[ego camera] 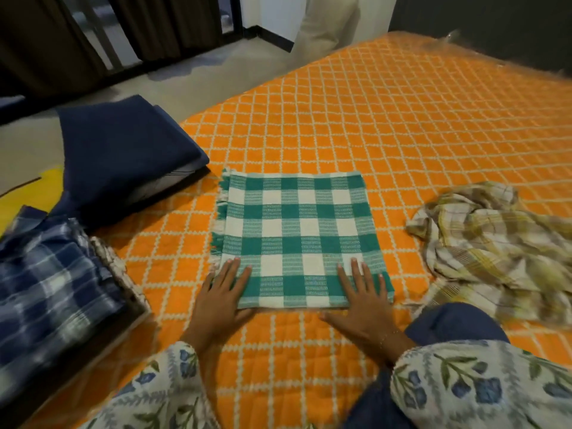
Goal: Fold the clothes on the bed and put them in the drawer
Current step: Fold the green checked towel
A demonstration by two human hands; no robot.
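My left hand [221,294] and right hand [363,300] press flat, fingers straight, on the folded green checked cloth [298,239]; the blue plaid clothes [52,292] are blurred and cut off.

Mid-frame on the orange bed [387,119], left hand [221,294] and right hand [360,300] press flat on the folded green-checked cloth [298,239].

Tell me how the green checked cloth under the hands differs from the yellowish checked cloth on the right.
The green checked cloth lies flat, folded into a neat rectangle; the yellowish checked cloth is a crumpled heap. Both hands, left hand and right hand, press on the green one; nothing touches the yellowish one. The green one has bold squares, the yellowish one thin faded lines. Both rest on the orange bedspread.
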